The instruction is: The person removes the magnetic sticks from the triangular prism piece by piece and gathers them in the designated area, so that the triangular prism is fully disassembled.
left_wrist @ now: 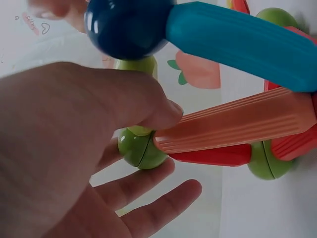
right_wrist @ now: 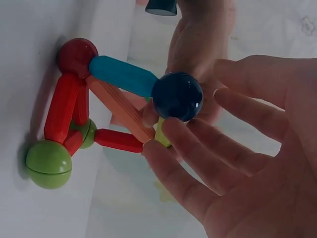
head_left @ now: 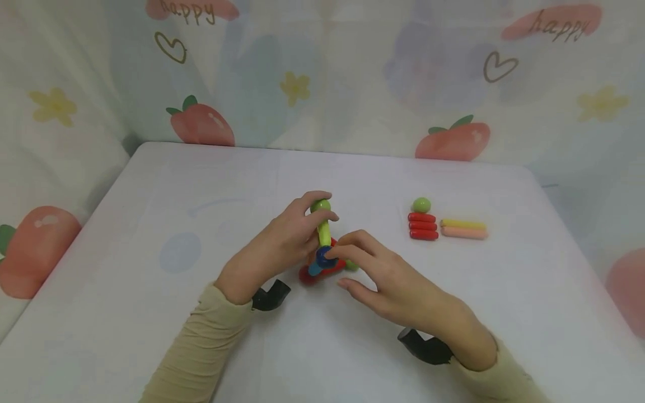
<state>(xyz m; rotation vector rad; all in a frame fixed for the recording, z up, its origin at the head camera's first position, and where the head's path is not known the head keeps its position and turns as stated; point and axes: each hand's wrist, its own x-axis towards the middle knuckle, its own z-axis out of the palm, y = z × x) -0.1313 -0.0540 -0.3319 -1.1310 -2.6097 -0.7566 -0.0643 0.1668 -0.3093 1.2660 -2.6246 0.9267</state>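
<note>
A toy building frame of coloured balls and rods stands on the table between the hands. My left hand (head_left: 282,238) holds its upper corner, thumb and fingers around the green ball (left_wrist: 141,151) and lime rod (head_left: 324,235). From that ball an orange rod (left_wrist: 237,121) slopes down to the red ball (right_wrist: 78,58). A light blue rod (left_wrist: 242,44) joins the red ball to a dark blue ball (right_wrist: 177,96). Fingertips of my right hand (head_left: 393,282) touch the blue ball, fingers fairly straight and thumb apart. Red rods (right_wrist: 62,106) and green balls (right_wrist: 48,164) form the base.
Right of the frame lie several red rods (head_left: 423,226) side by side, with a loose green ball (head_left: 421,205) behind them. A yellow rod (head_left: 463,223) and a peach rod (head_left: 464,232) lie beside these. A printed cloth (head_left: 332,84) hangs behind the white table (head_left: 126,252).
</note>
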